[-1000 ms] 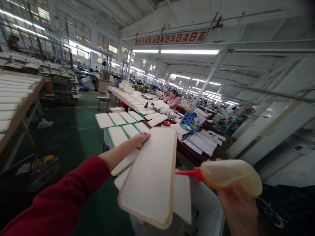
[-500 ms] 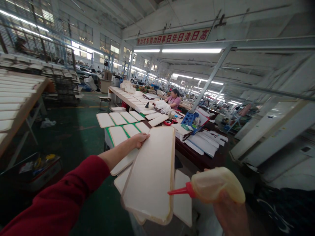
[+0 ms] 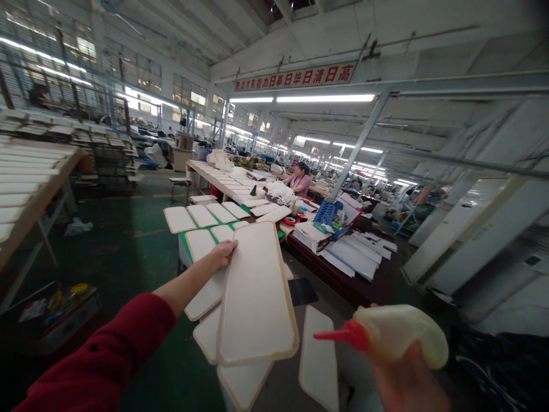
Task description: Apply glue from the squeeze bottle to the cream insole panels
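My left hand pinches the upper left edge of a white rounded panel, which is tilted toward me above other panels. A yellowish strip, perhaps glue, runs along its right and lower edge. In my right hand lies a squeeze bottle of pale yellow liquid with a red nozzle pointing left. The nozzle tip is apart from the held panel, to its right. Below the tip a loose white panel lies on the table. More panels rest on a green surface beyond my left hand.
On the dark red table sit paper stacks, a blue basket and a red tape roll. A co-worker sits farther back. Another table of panels stands at left, with a toolbox below it.
The bottle has moved right, its nozzle leaving the panel's right edge. The held panel and my left hand have shifted left, and the panel has turned slightly.
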`<state>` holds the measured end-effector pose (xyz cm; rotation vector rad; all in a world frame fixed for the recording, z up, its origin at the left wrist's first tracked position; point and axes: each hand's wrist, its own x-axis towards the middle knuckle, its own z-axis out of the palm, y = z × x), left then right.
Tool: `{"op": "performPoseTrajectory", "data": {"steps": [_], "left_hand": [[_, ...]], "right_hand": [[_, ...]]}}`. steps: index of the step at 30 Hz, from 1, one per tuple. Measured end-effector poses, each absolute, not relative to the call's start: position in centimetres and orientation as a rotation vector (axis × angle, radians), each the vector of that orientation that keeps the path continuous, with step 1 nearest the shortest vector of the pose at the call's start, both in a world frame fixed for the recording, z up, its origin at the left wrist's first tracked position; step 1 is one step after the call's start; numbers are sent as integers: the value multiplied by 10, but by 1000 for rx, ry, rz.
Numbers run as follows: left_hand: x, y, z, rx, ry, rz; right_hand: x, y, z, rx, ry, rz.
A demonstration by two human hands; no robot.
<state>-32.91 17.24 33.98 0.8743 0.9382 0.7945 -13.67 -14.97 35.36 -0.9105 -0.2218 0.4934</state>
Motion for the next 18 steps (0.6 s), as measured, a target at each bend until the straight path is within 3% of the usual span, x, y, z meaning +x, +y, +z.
{"op": "performPoseTrajectory", "data": {"steps": [11,18], "left_hand": [[-324,160,347,937,847,670],[-335,173,341,800,889,750]], "right_hand": [[-142,-116,364,-939,-562,472],[-132,-134,330,-995,-559,587]]}}
